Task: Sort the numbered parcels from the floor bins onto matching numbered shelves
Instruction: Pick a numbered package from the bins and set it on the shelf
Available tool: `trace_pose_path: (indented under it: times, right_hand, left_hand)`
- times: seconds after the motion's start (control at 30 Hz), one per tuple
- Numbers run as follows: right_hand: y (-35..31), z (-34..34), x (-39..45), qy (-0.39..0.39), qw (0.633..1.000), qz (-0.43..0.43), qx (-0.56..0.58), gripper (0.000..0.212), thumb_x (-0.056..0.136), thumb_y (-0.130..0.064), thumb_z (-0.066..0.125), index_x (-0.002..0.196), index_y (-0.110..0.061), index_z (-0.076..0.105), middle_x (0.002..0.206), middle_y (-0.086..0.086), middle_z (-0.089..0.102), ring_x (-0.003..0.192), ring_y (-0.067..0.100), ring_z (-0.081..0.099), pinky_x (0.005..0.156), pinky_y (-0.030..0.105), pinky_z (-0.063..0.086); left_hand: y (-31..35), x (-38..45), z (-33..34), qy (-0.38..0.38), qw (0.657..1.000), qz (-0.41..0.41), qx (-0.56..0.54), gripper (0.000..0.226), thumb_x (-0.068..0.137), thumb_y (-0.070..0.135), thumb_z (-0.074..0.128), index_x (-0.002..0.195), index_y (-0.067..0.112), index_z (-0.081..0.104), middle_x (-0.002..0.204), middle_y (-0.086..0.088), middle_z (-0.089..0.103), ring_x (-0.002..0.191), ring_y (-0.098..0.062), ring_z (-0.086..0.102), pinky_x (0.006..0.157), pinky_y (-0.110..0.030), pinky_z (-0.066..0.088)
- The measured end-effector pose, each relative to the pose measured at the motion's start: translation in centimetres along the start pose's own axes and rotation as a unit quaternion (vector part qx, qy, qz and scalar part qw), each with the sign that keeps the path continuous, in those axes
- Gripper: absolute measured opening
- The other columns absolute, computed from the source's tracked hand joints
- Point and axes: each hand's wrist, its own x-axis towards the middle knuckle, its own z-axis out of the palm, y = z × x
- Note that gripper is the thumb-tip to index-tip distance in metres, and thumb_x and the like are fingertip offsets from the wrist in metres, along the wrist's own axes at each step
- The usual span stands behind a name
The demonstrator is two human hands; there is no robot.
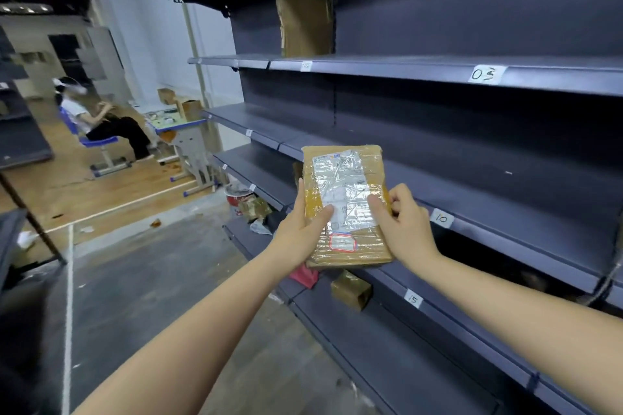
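I hold a flat brown taped parcel upright in front of the dark shelving, its white shipping label facing me and a small red-framed sticker near its lower edge. My left hand grips its left side with the thumb on the label. My right hand grips its right side, thumb on the front. Shelf tags read 03, 10 and 15. The number on the parcel's sticker is too blurred to read.
A small brown box and a pink packet lie on the lower shelf under the parcel. More parcels and a red pot sit further left. A seated person and a desk are at the back left.
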Motion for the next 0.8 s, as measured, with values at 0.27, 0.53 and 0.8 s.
trace_pose_path:
  times: [0.27, 0.53, 0.8]
  right_hand:
    - [-4.7, 11.2, 1.2, 0.005, 1.000, 0.022, 0.022, 0.036, 0.091, -0.051, 0.055, 0.075, -0.025, 0.036, 0.059, -0.005, 0.048, 0.057, 0.012, 0.042, 0.058, 0.036, 0.037]
    - [-6.7, 21.0, 5.9, 0.002, 1.000, -0.006, 0.018, 0.036, 0.091, -0.046, 0.058, 0.074, -0.025, 0.034, 0.057, -0.008, 0.043, 0.055, 0.011, 0.036, 0.058, 0.035, 0.035]
    - [-5.5, 30.6, 14.1, 0.002, 1.000, -0.018, 0.024, 0.035, 0.091, -0.041, 0.059, 0.077, -0.020, 0.036, 0.054, -0.008, 0.037, 0.050, 0.008, 0.033, 0.055, 0.034, 0.031]
  left_hand:
    - [-4.7, 2.7, -10.8, -0.012, 1.000, 0.015, -0.010, 0.059, 0.101, 0.045, 0.038, 0.152, 0.044, 0.007, 0.123, 0.013, 0.056, 0.104, -0.011, 0.058, 0.090, -0.023, 0.038]
    - [-11.2, 9.0, -18.1, 0.003, 1.000, -0.024, 0.005, 0.059, 0.099, 0.054, 0.034, 0.150, 0.050, 0.006, 0.136, 0.004, 0.056, 0.121, -0.022, 0.056, 0.104, -0.032, 0.038]
    - [-16.6, 19.0, -23.7, 0.015, 0.998, -0.047, 0.025, 0.060, 0.093, 0.066, 0.033, 0.147, 0.056, 0.007, 0.135, 0.006, 0.058, 0.121, -0.022, 0.056, 0.108, -0.040, 0.038]
